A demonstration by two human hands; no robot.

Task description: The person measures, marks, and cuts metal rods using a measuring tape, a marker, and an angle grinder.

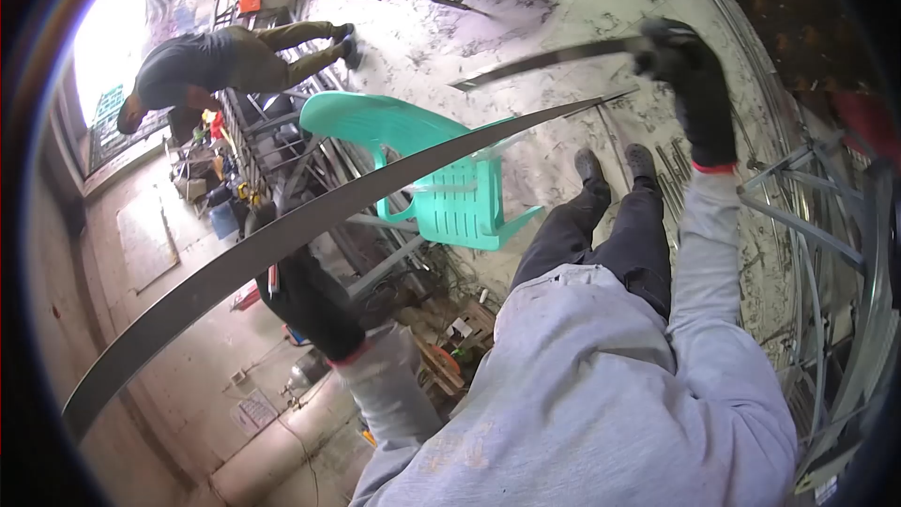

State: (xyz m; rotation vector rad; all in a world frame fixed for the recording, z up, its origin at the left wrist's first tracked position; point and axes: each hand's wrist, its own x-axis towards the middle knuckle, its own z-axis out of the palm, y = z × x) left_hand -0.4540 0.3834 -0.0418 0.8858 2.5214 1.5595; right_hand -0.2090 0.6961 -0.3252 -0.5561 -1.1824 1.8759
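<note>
Presently, left hand [314,305]: partly hidden, closed about the long strip [324,207]. Right hand [685,66]: closed on the short strip's [554,57] end, nearer the long strip's tip. Long axis: diagonal, far left toward front right, across the green chair [347,117].

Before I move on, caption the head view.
Left hand grips a long strip, right hand another strip; green chair beyond.

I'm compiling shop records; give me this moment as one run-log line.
left hand: holding long metal strip | right hand: holding shorter dark strip | nearby: green plastic chair | background: person bending forward
</note>
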